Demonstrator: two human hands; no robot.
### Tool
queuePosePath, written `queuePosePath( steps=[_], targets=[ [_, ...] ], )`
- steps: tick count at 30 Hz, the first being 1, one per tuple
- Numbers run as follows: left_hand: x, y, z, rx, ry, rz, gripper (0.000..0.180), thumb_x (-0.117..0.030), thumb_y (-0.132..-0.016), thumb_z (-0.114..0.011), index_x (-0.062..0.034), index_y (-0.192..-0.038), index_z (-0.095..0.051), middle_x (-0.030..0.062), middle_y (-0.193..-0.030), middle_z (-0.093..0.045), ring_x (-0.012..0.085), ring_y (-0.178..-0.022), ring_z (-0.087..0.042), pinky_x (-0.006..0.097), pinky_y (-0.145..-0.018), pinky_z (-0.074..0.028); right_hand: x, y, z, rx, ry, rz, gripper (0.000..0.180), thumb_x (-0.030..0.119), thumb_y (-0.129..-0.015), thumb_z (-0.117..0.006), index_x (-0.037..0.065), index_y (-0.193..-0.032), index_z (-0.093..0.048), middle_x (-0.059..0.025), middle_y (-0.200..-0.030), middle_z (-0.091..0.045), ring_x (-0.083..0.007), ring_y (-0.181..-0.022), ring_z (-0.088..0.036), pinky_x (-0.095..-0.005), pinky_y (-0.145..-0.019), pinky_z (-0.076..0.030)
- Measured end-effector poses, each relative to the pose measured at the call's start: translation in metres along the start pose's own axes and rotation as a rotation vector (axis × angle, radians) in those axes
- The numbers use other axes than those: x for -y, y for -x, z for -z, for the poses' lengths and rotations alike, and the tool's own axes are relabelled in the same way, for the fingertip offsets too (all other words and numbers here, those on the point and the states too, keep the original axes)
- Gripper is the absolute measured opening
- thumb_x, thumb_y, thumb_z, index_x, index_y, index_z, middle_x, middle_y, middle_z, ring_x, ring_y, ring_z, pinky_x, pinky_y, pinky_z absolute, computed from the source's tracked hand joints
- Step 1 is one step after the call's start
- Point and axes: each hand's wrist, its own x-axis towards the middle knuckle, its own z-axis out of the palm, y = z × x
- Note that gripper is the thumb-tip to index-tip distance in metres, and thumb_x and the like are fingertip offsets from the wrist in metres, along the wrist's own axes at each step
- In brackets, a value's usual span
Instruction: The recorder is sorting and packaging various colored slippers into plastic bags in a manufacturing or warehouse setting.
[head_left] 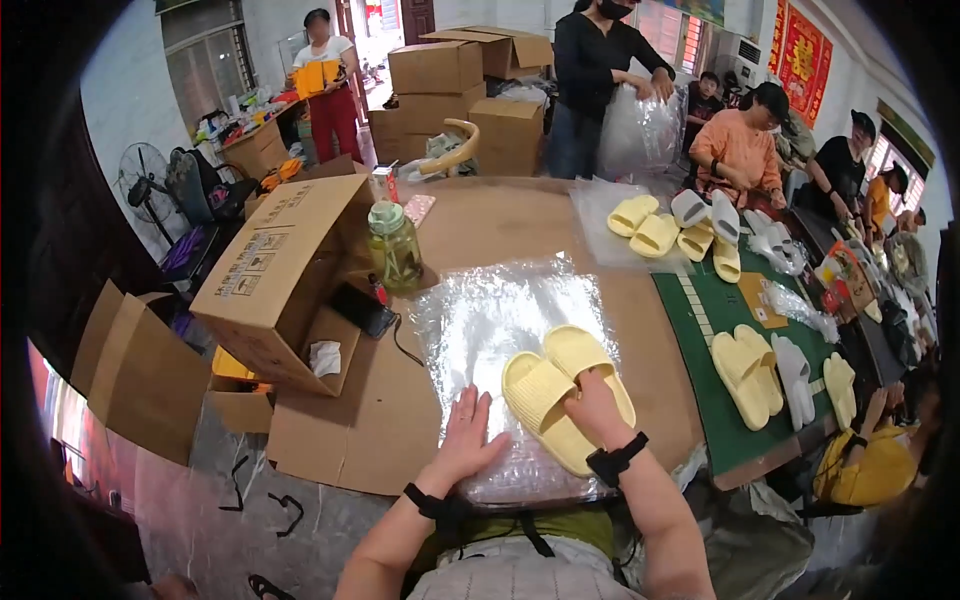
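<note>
A pair of pale yellow slippers [540, 392] lies over a stack of clear plastic bags [500, 315] on the table in front of me. My right hand [600, 408] grips the slippers, its fingers tucked into the right one's strap. On the left part of the stack my left hand [468, 438] lies flat, fingers spread, holding nothing. Both wrists wear black bands. How my right fingertips close inside the slipper is hidden.
An open cardboard box [285, 270] stands at the left, beside a green bottle [395, 248] and a black phone [362, 308]. More yellow slippers [745, 375] and white ones lie on a green mat [690, 330] at the right. Several people work beyond the table.
</note>
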Motion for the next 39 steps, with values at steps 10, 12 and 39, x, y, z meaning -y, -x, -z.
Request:
queuePosePath(
  steps=[10, 12, 39],
  targets=[
    [-0.001, -0.001, 0.006, 0.000, -0.177, -0.079, 0.082, -0.057, -0.082, -0.069, -0.0110, -0.146, -0.047, 0.0352, -0.153, -0.028, 0.0490, -0.146, -0.023, 0.056, -0.119, -0.020, -0.054, 0.013, 0.046, -0.203, 0.104, -0.175, 0.024, 0.021, -0.080, -0.068, -0.002, -0.080, -0.061, -0.0230, -0.080, -0.064, -0.0434, -0.078, -0.062, -0.0507, -0.070, -0.049],
    [-0.001, -0.001, 0.007, 0.004, -0.199, -0.061, 0.083, -0.057, -0.080, -0.071, -0.0109, -0.145, -0.048, 0.0347, -0.153, -0.029, 0.0495, -0.145, -0.023, 0.056, -0.118, -0.020, -0.048, 0.027, 0.066, -0.270, 0.106, -0.199, 0.020, 0.017, -0.080, -0.068, -0.002, -0.081, -0.061, -0.0239, -0.077, -0.064, -0.0429, -0.074, -0.062, -0.0477, -0.066, -0.049],
    [-0.056, -0.040, 0.014, -0.111, 0.160, 0.055, 0.031, -0.032, -0.096, -0.057, -0.0067, -0.109, -0.071, 0.0135, -0.111, -0.070, 0.0348, -0.103, -0.063, 0.043, -0.090, -0.051, 0.037, 0.151, 0.095, -0.224, -0.167, 0.111, 0.038, 0.001, -0.074, -0.074, 0.007, -0.112, -0.072, -0.0125, -0.091, -0.071, -0.0244, -0.075, -0.070, -0.0321, -0.066, -0.054]
  ],
)
